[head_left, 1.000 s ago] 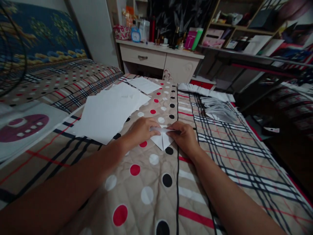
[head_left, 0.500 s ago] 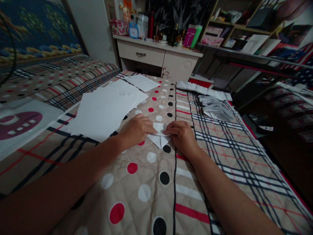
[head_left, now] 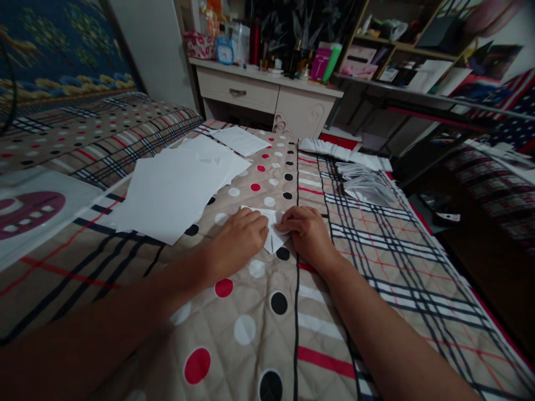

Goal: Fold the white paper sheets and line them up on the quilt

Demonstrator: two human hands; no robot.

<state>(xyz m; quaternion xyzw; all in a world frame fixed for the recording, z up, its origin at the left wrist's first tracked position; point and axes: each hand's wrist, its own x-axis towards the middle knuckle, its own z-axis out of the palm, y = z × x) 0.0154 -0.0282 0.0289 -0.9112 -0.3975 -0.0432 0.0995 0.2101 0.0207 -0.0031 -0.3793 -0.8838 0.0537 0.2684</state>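
A small folded sheet of white paper (head_left: pixel 272 239) lies on the patterned bedspread between my hands, its lower end coming to a point. My left hand (head_left: pixel 244 235) rests on the paper's left side with the fingers curled and pressed together; its fingertips are partly hidden. On the right side, my right hand (head_left: pixel 307 231) pinches the paper's edge between thumb and fingers. Left of my hands spreads a pile of white paper sheets (head_left: pixel 171 186). Beyond that pile sits a smaller stack of white paper (head_left: pixel 241 140).
Folded white paper pieces stand in a row (head_left: pixel 343 153) at the far right, with a fanned bunch (head_left: pixel 368 186) before them. A plastic bag with a purple print (head_left: pixel 31 214) lies at left. A white dresser (head_left: pixel 238 89) and a shelf (head_left: pixel 401 47) stand behind the bed.
My left hand has moved down along the paper's left side, uncovering its upper left corner. The upper part that was raised now looks flatter. My right hand stays nearly in place.
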